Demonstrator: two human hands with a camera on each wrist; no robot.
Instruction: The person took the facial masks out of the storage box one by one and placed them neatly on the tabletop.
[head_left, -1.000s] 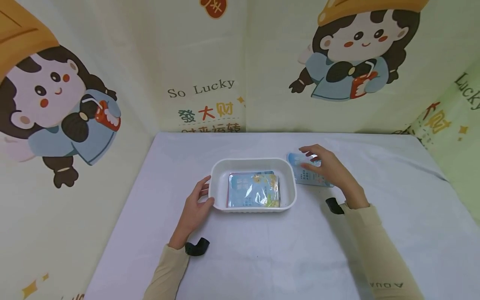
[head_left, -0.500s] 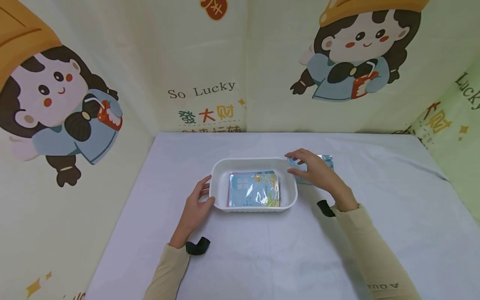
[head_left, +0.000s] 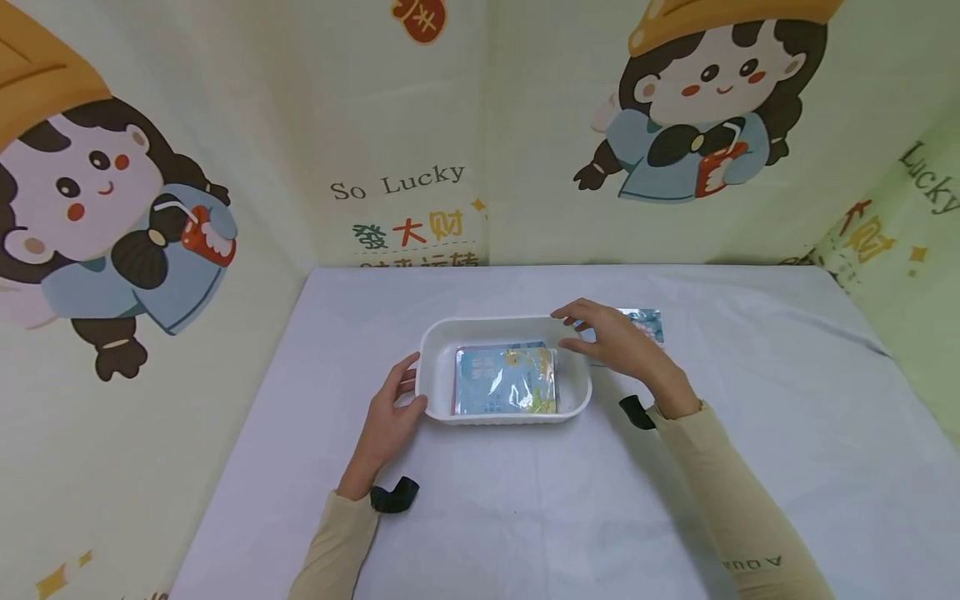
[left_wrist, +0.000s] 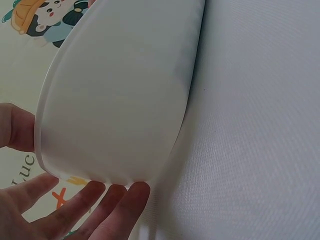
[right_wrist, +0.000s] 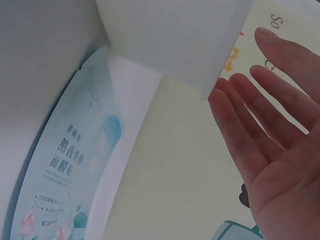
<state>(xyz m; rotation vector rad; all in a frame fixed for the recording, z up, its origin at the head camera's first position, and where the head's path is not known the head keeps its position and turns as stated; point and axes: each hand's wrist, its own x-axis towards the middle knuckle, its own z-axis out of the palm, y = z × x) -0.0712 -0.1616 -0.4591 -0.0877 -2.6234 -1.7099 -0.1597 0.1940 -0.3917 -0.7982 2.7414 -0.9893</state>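
A white plastic tray (head_left: 504,421) holds a small stack of shiny blue face mask packets (head_left: 502,383). At its left end, my left hand (head_left: 390,425) grips the tray, thumb near the front corner and fingers along the end wall; the left wrist view shows fingertips (left_wrist: 135,192) against that wall. My right hand (head_left: 618,342) reaches over the far right corner of the tray, holding nothing, its fingers lightly bent and fingertips right at the rim. Another face mask packet (head_left: 647,321) lies on the table under the right hand, partly covered; its printed front shows in the right wrist view.
A white cloth covers the table (head_left: 487,517). Its far edge meets a cream curtain (head_left: 540,217) printed with cartoon figures and lettering. A black wrist strap piece (head_left: 395,495) sits at the left cuff, another (head_left: 637,412) at the right.
My right hand has moved left from above the packet on the table to the tray's right rim. My left hand and the tray have stayed in place.
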